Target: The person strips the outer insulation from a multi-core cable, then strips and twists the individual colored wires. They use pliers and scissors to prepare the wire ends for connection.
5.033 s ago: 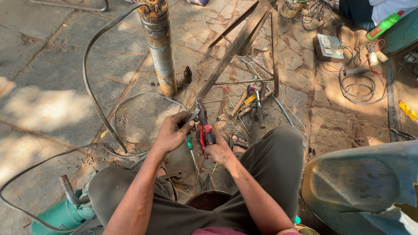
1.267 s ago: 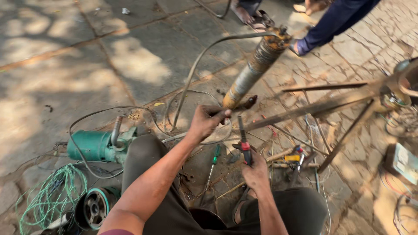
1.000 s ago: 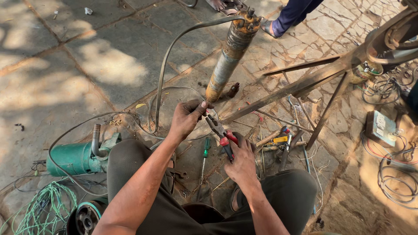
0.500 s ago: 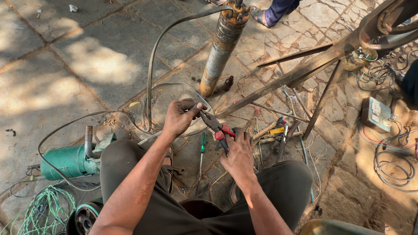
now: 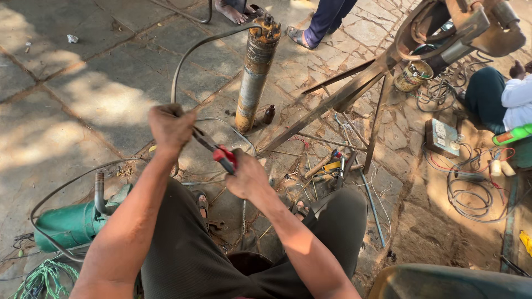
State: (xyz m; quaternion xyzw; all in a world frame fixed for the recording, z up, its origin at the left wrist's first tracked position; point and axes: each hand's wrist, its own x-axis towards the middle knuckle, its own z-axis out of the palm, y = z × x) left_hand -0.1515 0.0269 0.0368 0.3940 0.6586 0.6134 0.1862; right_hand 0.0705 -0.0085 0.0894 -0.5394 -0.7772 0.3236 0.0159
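Left hand fisted on cable, right hand gripping red-handled pliers, rusty pump beyond

Stone paving, strewn tools, perhaps wire

Plier tips hidden behind left hand, seated person cut off at right edge

Grey rectangular meter box on right paving
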